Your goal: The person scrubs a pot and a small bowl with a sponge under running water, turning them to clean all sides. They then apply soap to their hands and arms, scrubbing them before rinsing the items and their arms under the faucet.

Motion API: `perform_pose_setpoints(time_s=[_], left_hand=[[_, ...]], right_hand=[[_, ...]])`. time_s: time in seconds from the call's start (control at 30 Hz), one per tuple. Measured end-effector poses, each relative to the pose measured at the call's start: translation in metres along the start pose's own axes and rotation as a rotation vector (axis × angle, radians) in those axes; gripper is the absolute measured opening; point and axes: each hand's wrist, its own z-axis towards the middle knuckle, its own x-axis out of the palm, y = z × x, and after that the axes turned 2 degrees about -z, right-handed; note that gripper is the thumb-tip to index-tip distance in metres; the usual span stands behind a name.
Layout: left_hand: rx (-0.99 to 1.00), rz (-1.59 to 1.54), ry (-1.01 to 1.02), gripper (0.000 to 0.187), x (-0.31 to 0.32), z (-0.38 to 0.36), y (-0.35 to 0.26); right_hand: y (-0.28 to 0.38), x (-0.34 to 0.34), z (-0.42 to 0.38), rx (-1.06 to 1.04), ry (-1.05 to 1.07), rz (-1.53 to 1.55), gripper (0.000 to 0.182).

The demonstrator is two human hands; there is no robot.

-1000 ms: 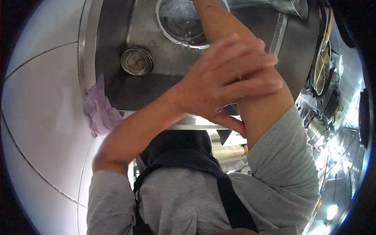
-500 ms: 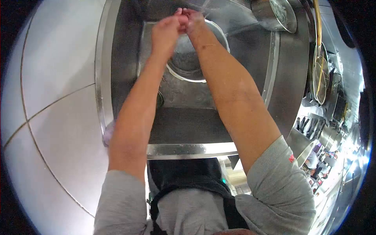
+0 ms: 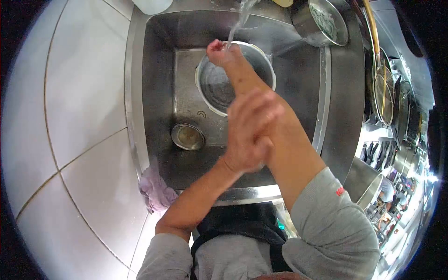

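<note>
Beneath a stream of running water (image 3: 240,21), my right hand (image 3: 223,52) is held over a large round pot (image 3: 199,88) in the sink (image 3: 158,93). Its fingers look curled in, with nothing visible in them. My left hand (image 3: 252,128) lies across my right forearm (image 3: 291,140), its fingers bent round the arm and blurred by motion. Water falls on the right hand and into the pot. A small metal bowl (image 3: 188,136) with some liquid rests at the lower left of the sink floor.
A purple cloth (image 3: 158,186) hangs over the sink's front left corner. At the back right stands a metal pot (image 3: 322,23) with pale contents. A wire strainer (image 3: 385,93) hangs at the right, and a white container (image 3: 151,4) stands behind the sink. White tiles (image 3: 88,93) border the left.
My left hand has left the right hand and moved back along the right forearm. The view has shifted, so the water stream and the small bowl now show clearly.
</note>
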Motion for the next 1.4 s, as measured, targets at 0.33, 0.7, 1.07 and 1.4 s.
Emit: perform_pose_setpoints(time_s=[0.33,0.7,1.07,1.4], left_hand=[[-0.907,0.644,0.161,0.057,-0.045,-0.024,0.251],[-0.226,0.442,-0.089,0.033,-0.011,-0.012,0.114],[-0.388,0.822,-0.054,0.077,-0.019,-0.059,0.151],[-0.189,0.758,0.079,0.070,-0.030,-0.003,0.142]], right_hand=[[0.028,-0.018,-0.072,-0.405,0.179,-2.390,0.035],[0.020,-0.055,-0.092,-0.629,0.192,-1.178,0.025],[0.013,-0.046,-0.125,-0.298,0.273,-0.923,0.052],[-0.012,-0.020,-0.110,-0.045,0.369,-0.960,0.041]])
